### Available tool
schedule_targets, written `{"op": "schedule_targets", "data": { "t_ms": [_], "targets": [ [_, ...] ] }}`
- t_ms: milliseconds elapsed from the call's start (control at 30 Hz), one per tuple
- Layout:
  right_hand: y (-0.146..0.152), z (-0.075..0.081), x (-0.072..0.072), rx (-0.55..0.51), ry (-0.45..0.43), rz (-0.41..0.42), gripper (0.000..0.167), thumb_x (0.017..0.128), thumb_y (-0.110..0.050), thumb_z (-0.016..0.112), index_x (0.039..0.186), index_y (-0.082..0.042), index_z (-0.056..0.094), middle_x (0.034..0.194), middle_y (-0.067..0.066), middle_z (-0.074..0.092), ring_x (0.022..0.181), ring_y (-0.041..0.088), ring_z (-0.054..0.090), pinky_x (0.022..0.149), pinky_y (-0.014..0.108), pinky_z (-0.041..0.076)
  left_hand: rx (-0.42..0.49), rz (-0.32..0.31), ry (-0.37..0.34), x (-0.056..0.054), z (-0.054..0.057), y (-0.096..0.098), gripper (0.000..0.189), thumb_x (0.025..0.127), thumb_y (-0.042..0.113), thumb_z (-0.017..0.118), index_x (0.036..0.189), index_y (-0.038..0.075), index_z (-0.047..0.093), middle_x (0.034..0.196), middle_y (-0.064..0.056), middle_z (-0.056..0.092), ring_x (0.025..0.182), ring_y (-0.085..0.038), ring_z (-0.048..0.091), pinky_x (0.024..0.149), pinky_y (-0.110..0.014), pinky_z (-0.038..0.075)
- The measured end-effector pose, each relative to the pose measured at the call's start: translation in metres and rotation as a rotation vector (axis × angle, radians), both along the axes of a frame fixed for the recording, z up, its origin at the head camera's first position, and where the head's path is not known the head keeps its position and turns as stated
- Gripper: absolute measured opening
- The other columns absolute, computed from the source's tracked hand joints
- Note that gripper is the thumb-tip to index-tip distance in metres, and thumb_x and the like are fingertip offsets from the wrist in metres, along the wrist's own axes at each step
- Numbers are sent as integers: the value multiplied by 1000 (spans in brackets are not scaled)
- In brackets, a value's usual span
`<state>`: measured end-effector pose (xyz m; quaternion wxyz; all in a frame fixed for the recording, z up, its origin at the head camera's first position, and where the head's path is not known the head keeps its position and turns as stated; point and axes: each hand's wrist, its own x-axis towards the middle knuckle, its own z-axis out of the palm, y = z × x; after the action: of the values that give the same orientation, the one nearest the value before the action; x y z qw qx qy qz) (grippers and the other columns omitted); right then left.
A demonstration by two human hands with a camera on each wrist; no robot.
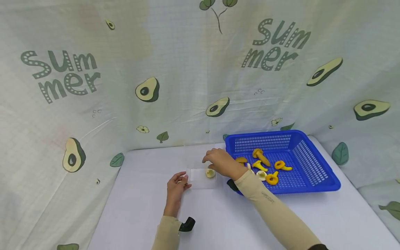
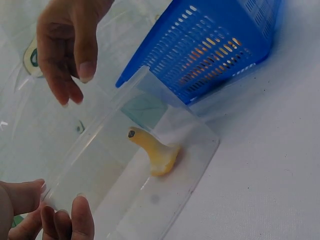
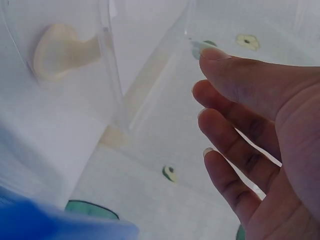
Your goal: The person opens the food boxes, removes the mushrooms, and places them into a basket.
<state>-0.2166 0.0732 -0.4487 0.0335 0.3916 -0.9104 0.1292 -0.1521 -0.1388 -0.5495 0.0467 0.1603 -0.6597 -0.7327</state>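
Note:
A clear plastic box (image 2: 195, 135) stands on the white table, its walls see-through. Inside it lies one pale yellow mushroom (image 2: 156, 152), seen in the head view as a small roundish shape (image 1: 210, 173). My left hand (image 1: 176, 191) grips the box at its left side, thumb and fingers at the rim in the left wrist view. Above the box's right side hovers my right hand (image 1: 224, 162), holding nothing, its fingers loosely bent and apart from the thumb in the right wrist view.
A blue plastic basket (image 1: 312, 187) with slotted walls stands to the right of the box. Several yellow, brown and white mushrooms (image 1: 260, 157) lie in its left half. Behind the table hangs a cloth (image 1: 181, 69) printed with avocados and lettering.

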Motion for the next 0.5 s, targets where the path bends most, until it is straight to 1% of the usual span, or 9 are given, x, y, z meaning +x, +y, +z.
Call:
{"op": "schedule_targets", "data": {
  "t_ms": [167,333,433,500],
  "targets": [
    [-10,-10,-6,45,-62,-11,25,91,-7,84,115,-10,81,114,8,76,108,29,69,99,44,60,3,-3,6,0,-1,0,36,103,1,66,135,-15,58,92,-6,58,69,-12,63,68,-23,64],
    [-19,-22,-5,56,-106,-33,27,90,-4,84,116,-8,81,114,10,76,105,29,69,100,45,59,6,-7,0,1,0,-1,37,103,2,66,135,-14,58,91,-5,58,70,-12,63,68,-23,64],
    [-24,-28,-4,57,-122,-60,29,89,-3,85,117,-8,81,114,10,76,104,29,69,101,45,59,10,-10,-2,2,1,-1,37,103,2,67,135,-13,58,91,-5,58,71,-13,63,69,-24,64],
    [-25,-32,-4,61,-113,-74,29,88,-4,86,117,-8,81,113,10,76,103,29,68,100,45,58,9,-11,-1,2,2,0,37,103,3,67,135,-13,58,91,-5,58,72,-13,62,69,-24,64]
  ]
}}
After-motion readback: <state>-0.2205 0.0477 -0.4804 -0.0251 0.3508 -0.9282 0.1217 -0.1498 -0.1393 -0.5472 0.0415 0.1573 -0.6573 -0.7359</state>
